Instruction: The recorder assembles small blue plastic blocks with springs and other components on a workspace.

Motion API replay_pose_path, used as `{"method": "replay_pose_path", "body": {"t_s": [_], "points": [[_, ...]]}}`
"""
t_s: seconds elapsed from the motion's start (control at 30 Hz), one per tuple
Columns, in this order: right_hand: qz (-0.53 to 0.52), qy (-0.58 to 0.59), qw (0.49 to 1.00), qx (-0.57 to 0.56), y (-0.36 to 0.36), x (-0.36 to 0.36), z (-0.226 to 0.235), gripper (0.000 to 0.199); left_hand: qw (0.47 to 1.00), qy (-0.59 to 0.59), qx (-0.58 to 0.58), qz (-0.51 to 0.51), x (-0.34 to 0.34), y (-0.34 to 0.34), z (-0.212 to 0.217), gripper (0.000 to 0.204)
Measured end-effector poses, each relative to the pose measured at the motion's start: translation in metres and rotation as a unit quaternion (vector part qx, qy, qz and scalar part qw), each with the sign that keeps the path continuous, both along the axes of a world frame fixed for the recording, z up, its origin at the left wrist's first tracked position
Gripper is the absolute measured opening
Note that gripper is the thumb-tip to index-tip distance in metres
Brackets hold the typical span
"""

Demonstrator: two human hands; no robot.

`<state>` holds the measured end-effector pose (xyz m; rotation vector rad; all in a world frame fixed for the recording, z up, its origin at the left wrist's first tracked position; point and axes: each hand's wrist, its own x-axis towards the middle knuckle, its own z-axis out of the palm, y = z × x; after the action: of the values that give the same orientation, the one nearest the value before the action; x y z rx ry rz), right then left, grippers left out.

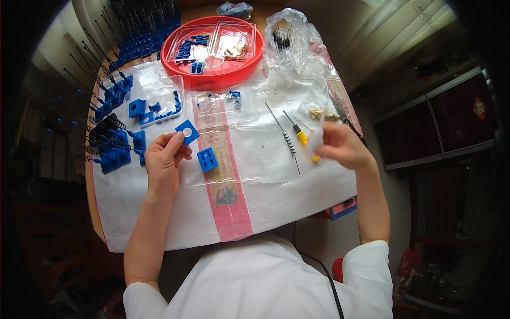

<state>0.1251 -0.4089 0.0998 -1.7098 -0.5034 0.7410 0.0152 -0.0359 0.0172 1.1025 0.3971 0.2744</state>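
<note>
My left hand pinches a blue square plastic piece with a round hole by its edge, above the table's left part. Just right of that hand lies another blue plastic block with slots in it. On the right, my right hand is raised with its fingers closed on a small whitish piece, too blurred to name. Close by it lie a screwdriver with a yellow and black handle and a dark metal rod with a coiled spring section.
A red round tray at the back bears clear boxes of blue and brass-coloured parts. Clear trays of small parts stand before it. Several blue blocks with springy rods crowd the left edge. A plastic bag and scissors lie at right.
</note>
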Motion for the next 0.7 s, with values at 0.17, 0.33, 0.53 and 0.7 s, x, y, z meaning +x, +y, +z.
{"method": "replay_pose_path", "body": {"t_s": [0.17,0.33,0.53,0.7], "points": [[-0.05,-0.213,0.972,-0.083,0.05,0.057,-0.013,0.018,1.0,0.002,0.0,-0.007,0.001,-0.002,0.0,0.015],[-0.072,-0.355,0.906,-0.219,0.068,0.086,-0.027,0.03,1.0,0.011,0.0,-0.003,-0.001,-0.004,0.005,0.013],[-0.09,-0.315,0.913,-0.242,0.066,0.096,-0.043,0.028,1.0,0.013,-0.001,-0.007,-0.001,-0.004,0.005,0.012],[-0.084,-0.334,0.906,-0.246,0.066,0.097,-0.045,0.028,1.0,0.015,-0.005,-0.006,-0.001,-0.005,0.006,0.013]]}}
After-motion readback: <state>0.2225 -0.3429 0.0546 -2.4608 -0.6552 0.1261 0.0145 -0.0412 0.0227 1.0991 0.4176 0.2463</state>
